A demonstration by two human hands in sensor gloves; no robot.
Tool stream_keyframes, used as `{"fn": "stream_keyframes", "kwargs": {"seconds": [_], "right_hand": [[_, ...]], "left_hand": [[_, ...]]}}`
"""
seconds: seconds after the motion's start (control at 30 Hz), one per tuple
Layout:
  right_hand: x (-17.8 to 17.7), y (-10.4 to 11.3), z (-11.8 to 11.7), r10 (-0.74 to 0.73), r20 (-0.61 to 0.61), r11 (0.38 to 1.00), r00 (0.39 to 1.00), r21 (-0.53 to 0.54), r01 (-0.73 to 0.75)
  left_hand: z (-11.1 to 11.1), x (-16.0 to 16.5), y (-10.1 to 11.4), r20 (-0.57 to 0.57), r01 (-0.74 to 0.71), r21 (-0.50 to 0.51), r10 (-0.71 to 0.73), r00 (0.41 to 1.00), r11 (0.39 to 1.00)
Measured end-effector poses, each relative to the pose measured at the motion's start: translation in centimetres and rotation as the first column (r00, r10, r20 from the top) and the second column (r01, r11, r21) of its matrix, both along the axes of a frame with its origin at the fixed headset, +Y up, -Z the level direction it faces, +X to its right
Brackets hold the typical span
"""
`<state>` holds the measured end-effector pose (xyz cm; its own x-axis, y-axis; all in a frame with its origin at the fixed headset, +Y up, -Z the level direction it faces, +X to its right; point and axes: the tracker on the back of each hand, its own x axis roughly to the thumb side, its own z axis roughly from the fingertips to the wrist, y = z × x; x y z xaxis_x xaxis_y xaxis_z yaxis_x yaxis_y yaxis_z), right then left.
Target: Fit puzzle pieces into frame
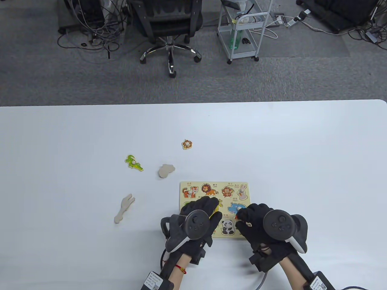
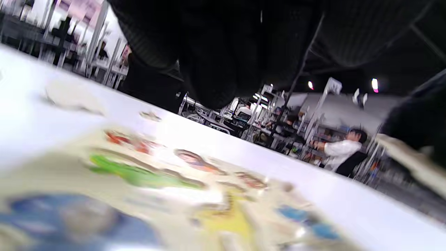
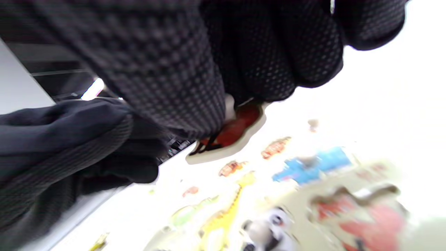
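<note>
1. Table view, far left: a face-down wooden piece (image 1: 124, 208) is seen on the white table (image 1: 60, 136), with a green crocodile piece (image 1: 134, 162), another face-down piece (image 1: 166, 170) and a small lion-head piece (image 1: 187, 144) lying further right, all apart from the frame.
2. The puzzle frame (image 1: 214, 188) is placed near the table's front edge.
3. The left hand (image 1: 198, 216) is laid over the frame's left part, fingers extended; nothing is seen to be grasped.
4. The right hand (image 1: 257, 219) is held over the frame's right part, and a red piece (image 3: 234, 131) is pinched by its fingers (image 3: 195, 87), above the board.
</note>
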<state>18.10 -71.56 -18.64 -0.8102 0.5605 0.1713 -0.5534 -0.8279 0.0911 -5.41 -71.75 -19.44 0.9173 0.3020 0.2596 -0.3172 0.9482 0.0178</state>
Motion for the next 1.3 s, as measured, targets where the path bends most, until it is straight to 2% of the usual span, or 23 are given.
{"fn": "stream_keyframes", "kwargs": {"seconds": [0.13, 0.33, 0.6, 1.3], "right_hand": [[0.3, -1.1, -0.6, 0.117, 0.030, 0.991, 0.993, -0.072, -0.114], [0.0, -2.4, -1.1, 0.163, 0.029, 0.980, 0.986, -0.118, -0.159], [-0.4, -3.5, -1.3, 0.211, 0.032, 0.966, 0.977, -0.157, -0.203], [-0.7, -4.0, -1.4, 0.253, 0.040, 0.954, 0.967, -0.177, -0.243]], "left_hand": [[-0.2, -0.5, -0.4, -0.023, 0.066, -0.058, -0.067, 0.997, 0.996], [-0.6, -1.1, -1.2, -0.015, 0.046, -0.135, -0.049, 0.999, 0.990], [-0.7, -1.2, -1.3, -0.036, 0.066, -0.130, -0.071, 0.997, 0.989], [-0.6, -0.6, -1.3, -0.018, 0.101, -0.143, -0.104, 0.994, 0.985]]}}
